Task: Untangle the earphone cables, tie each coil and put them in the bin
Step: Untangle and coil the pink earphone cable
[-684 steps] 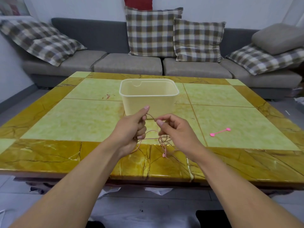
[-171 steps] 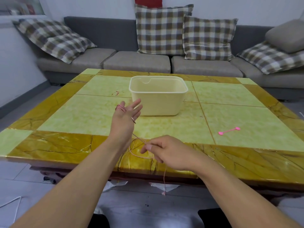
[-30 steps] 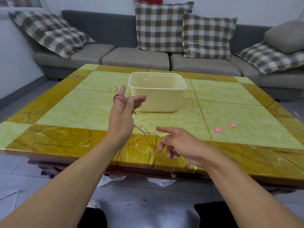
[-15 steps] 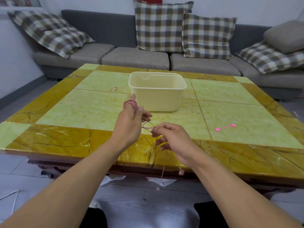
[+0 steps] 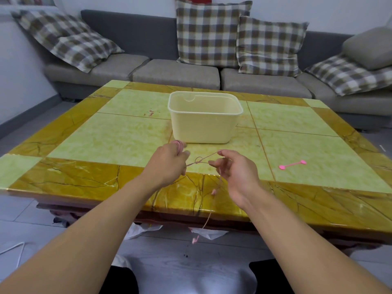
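Sofa behind tiled bench (image 5: pixel 127 134); bin (image 5: pixel 204 122) at centre. Left hand (image 5: pixel 169 164) gripped coiled earphone cable (image 5: pixel 203 160); right hand (image 5: pixel 235 172) pinched loose strand. Pink tie (image 5: pixel 292 165) lay apart.

A grey sofa (image 5: pixel 176 73) behind the bench (image 5: pixel 106 141) carries checked cushions (image 5: pixel 210 32) (one plain grey cushion (image 5: pixel 369 47) at the far right). White plastic bags (image 5: pixel 140 230) lie on the floor underneath.
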